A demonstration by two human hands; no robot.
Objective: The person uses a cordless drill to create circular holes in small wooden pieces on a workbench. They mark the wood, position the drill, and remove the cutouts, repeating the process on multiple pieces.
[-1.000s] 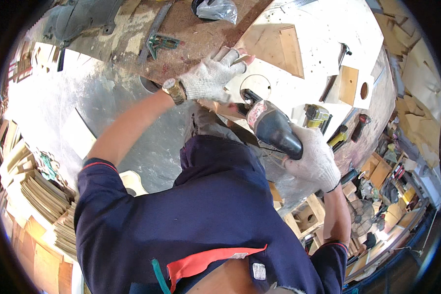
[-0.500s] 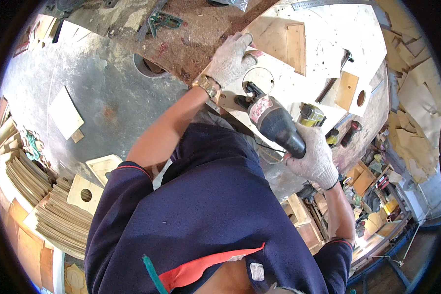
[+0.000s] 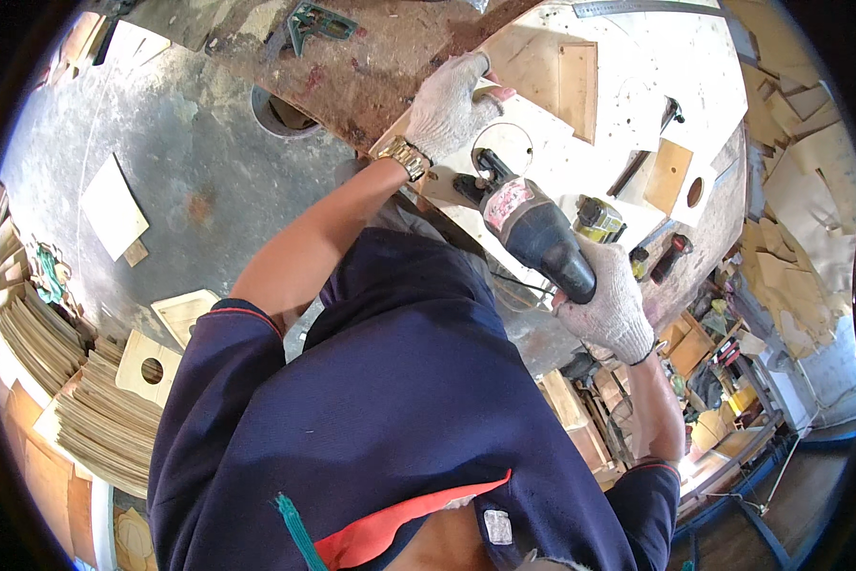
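Just right of centre in the frame, a black power tool [image 3: 547, 247] with a pink-and-white label. Points nose-first toward the upper left, with a long axis slanting from the right grip [image 3: 610, 300] up to a circular outline on a pale board [image 3: 511, 140]. Overlaps the lower part of that outline in view; impossible to tell whether in contact with the wood. Held at the rear end by the right grip, gloved and curled round the casing, with most fingertips hidden on the far side. At upper middle, over the board's upper-left edge, the left grip [image 3: 452, 109], gloved too, partly open; cannot tell whether clasping that edge or merely resting there. Out of sight under the nose, the working tip. Hard to make out close beside the right glove, a yellow-green tool [image 3: 597, 219]. Cut off by the top edge of the frame, a bit of clear plastic [image 3: 476, 4]. Covered by the dark blue shirt [image 3: 380, 381], much of the lower middle.
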